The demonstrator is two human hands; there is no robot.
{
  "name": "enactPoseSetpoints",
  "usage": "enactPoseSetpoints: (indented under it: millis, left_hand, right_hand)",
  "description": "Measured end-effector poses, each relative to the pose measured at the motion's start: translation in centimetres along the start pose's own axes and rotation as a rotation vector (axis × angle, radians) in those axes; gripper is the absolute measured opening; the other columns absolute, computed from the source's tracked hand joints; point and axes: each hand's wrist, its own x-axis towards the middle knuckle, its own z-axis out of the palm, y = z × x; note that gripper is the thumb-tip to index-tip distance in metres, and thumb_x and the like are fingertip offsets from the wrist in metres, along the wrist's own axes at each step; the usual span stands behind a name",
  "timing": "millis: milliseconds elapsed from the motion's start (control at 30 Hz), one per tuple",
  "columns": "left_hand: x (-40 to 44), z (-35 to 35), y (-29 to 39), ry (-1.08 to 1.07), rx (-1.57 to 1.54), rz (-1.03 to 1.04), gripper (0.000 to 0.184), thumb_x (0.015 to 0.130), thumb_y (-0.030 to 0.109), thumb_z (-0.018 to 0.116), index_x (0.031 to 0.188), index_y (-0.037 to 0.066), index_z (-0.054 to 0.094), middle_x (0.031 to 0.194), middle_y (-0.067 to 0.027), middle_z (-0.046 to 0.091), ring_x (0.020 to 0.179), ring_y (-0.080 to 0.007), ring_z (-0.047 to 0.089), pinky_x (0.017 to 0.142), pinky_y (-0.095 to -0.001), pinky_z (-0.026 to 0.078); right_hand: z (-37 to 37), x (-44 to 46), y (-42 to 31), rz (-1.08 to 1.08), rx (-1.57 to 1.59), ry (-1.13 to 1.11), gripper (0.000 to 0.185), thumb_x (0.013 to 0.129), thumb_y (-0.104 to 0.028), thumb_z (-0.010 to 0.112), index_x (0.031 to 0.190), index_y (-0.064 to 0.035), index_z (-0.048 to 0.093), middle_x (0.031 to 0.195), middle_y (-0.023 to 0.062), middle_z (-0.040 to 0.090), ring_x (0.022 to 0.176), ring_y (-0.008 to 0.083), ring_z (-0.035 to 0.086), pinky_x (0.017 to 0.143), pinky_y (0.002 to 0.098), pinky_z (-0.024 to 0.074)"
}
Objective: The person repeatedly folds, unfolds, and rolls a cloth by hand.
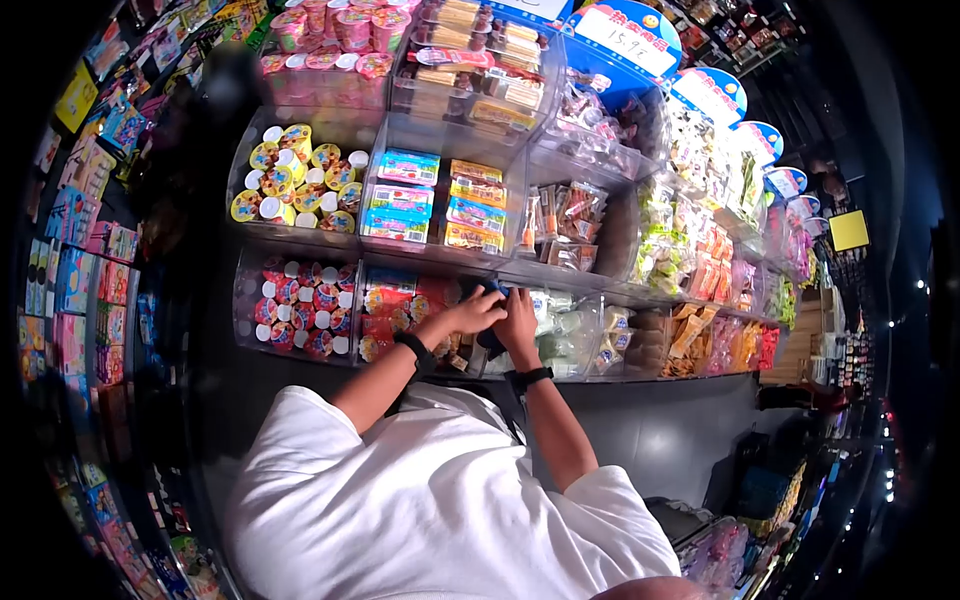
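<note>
My left hand (476, 312) and my right hand (516, 319) are close together in front of the lower row of clear bins. Their fingers are curled around a small dark object (490, 288), mostly covered, whose kind I cannot make out. Just left of the hands, a bin holds red packets (390, 300). To the right is a bin of pale wrapped packets (560, 315). Each wrist wears a black band.
Above are bins of yellow-lidded cups (290, 180), blue and yellow boxes (400, 205), and brown packets (575, 215). Red cups (303, 310) fill the lower left bin. Blue price signs (630, 40) stand along the top. More stocked shelves (75, 280) line the left side.
</note>
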Motion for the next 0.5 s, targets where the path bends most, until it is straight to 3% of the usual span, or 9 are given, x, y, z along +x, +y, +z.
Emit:
enactPoseSetpoints:
  millis: [67, 100, 133, 200, 233, 333, 400, 467, 500]
  left_hand:
    - [0.7, -1.1, -4.5, -0.151, -0.270, 0.180, 0.033, 0.097, 0.033, 0.048, 0.112, 0.004, 0.056, 0.117, -0.0141, 0.057, 0.112, -0.0340, 0.051, 0.100, -0.0387, 0.039]
    - [-0.1, -1.6, -3.8, -0.224, -0.404, -0.015, 0.041, 0.099, 0.039, 0.047, 0.118, 0.004, 0.054, 0.117, -0.0098, 0.059, 0.111, -0.0228, 0.053, 0.100, -0.0336, 0.038]
    - [-1.0, -1.8, -2.9, -0.215, -0.392, -0.015, 0.041, 0.099, 0.039, 0.047, 0.118, 0.004, 0.054, 0.117, -0.0098, 0.059, 0.111, -0.0228, 0.053, 0.100, -0.0336, 0.038]
    - [-2.3, -0.9, -2.3, -0.411, -0.375, -0.203, 0.049, 0.099, 0.048, 0.050, 0.123, 0.005, 0.053, 0.116, -0.0088, 0.057, 0.111, -0.0152, 0.049, 0.097, -0.0305, 0.038]
    - [-2.6, -0.4, -2.0, -0.408, -0.352, -0.245, 0.041, 0.100, 0.043, 0.051, 0.119, 0.007, 0.053, 0.112, -0.0055, 0.057, 0.107, -0.0141, 0.050, 0.096, -0.0302, 0.039]
    - [-1.4, 0.4, -2.1, -0.205, -0.303, -0.161, 0.039, 0.100, 0.041, 0.052, 0.110, 0.005, 0.055, 0.105, -0.0120, 0.058, 0.099, -0.0180, 0.053, 0.090, -0.0339, 0.042]
    - [0.2, 0.8, -2.7, 0.045, -0.234, -0.058, 0.050, 0.095, 0.049, 0.055, 0.109, 0.001, 0.056, 0.104, -0.0219, 0.063, 0.097, -0.0303, 0.061, 0.086, -0.0383, 0.046]
    - [0.8, 1.0, -2.7, 0.205, -0.234, -0.092, 0.052, 0.094, 0.050, 0.055, 0.118, 0.005, 0.055, 0.118, -0.0240, 0.059, 0.112, -0.0317, 0.056, 0.099, -0.0388, 0.040]
    - [0.5, 0.9, -2.7, 0.216, -0.230, -0.098, 0.052, 0.094, 0.050, 0.055, 0.118, 0.005, 0.055, 0.118, -0.0240, 0.059, 0.112, -0.0317, 0.056, 0.099, -0.0388, 0.040]
  right_hand:
    - [-0.7, -1.2, -1.4, 0.088, -0.075, -0.092, 0.051, 0.071, -0.038, 0.078, 0.102, -0.0069, 0.051, 0.101, 0.0172, 0.057, 0.090, 0.0426, 0.060, 0.068, 0.0514, 0.0505]
    - [-0.4, -1.8, -1.1, 0.085, -0.068, -0.128, 0.057, 0.069, -0.041, 0.080, 0.104, -0.0073, 0.051, 0.100, 0.0171, 0.057, 0.090, 0.0426, 0.061, 0.068, 0.0515, 0.0510]
    - [-0.2, -2.6, -0.8, 0.074, -0.067, -0.166, 0.062, 0.067, -0.044, 0.082, 0.105, -0.0076, 0.050, 0.100, 0.0169, 0.057, 0.089, 0.0426, 0.062, 0.068, 0.0517, 0.0514]
    - [-0.3, -3.9, -1.1, 0.101, -0.078, -0.209, 0.059, 0.069, -0.038, 0.080, 0.107, -0.0072, 0.049, 0.104, 0.0173, 0.056, 0.090, 0.0427, 0.063, 0.068, 0.0517, 0.0518]
    - [0.1, -3.9, -0.8, 0.094, -0.047, -0.190, 0.055, 0.070, -0.036, 0.079, 0.106, -0.0068, 0.048, 0.103, 0.0181, 0.057, 0.089, 0.0430, 0.062, 0.068, 0.0521, 0.0515]
    - [0.6, -3.3, -0.4, 0.070, 0.040, -0.117, 0.037, 0.080, -0.028, 0.068, 0.100, -0.0043, 0.047, 0.096, 0.0210, 0.060, 0.086, 0.0454, 0.061, 0.069, 0.0530, 0.0503]
    - [1.6, -0.8, 0.7, 0.084, 0.032, -0.092, 0.035, 0.081, -0.027, 0.066, 0.103, -0.0046, 0.048, 0.100, 0.0215, 0.060, 0.087, 0.0457, 0.062, 0.070, 0.0532, 0.0501]
    - [2.6, 1.8, 1.5, 0.007, 0.139, -0.002, 0.040, 0.081, -0.029, 0.066, 0.110, -0.0076, 0.048, 0.099, 0.0196, 0.060, 0.081, 0.0449, 0.061, 0.062, 0.0541, 0.0493]
    - [3.0, 1.8, 1.6, -0.002, 0.145, -0.007, 0.040, 0.081, -0.029, 0.066, 0.110, -0.0076, 0.048, 0.099, 0.0196, 0.060, 0.081, 0.0449, 0.061, 0.062, 0.0541, 0.0493]
